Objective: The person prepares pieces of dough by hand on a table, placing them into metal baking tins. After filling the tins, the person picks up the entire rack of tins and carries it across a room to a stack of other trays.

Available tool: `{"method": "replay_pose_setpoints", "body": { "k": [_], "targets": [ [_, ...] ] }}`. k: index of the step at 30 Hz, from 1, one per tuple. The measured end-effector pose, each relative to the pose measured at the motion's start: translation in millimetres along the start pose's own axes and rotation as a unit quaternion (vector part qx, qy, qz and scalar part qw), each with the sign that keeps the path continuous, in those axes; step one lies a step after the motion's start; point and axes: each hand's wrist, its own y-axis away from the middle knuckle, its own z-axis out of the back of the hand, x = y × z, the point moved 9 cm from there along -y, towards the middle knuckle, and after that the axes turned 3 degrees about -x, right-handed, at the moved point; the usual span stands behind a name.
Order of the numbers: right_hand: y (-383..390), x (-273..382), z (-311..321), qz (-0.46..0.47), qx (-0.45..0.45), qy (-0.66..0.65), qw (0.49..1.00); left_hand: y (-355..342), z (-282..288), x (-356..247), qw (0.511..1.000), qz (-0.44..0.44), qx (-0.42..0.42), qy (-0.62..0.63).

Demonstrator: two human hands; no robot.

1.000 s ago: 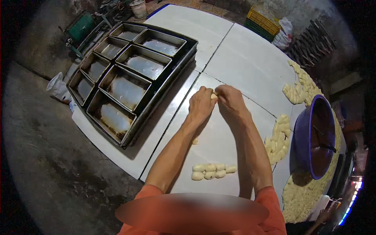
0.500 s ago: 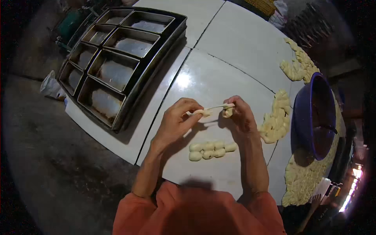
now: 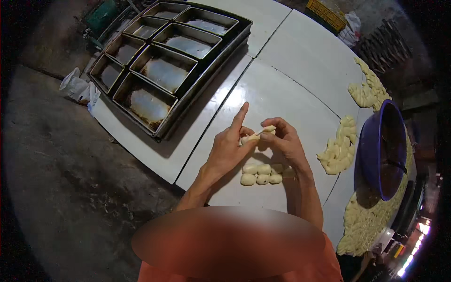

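Head view: pinching a small dough piece [image 3: 269, 128] with left hand [image 3: 227, 148], index finger extended, and right hand [image 3: 287, 142], above the worktop [image 3: 300, 108], just beyond clustered dough balls [image 3: 262, 179]. Might tear if stretched thin, or drop if pinched too lightly.
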Motion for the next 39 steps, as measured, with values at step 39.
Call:
{"method": "replay_pose_setpoints", "body": {
  "k": [39],
  "targets": [
    [71.5, 28.6, 32.2, 0.117, -0.182, -0.141, 0.966, 5.3, -55.6, -28.0, 0.962, -0.033, -0.113, 0.248]
  ]
}}
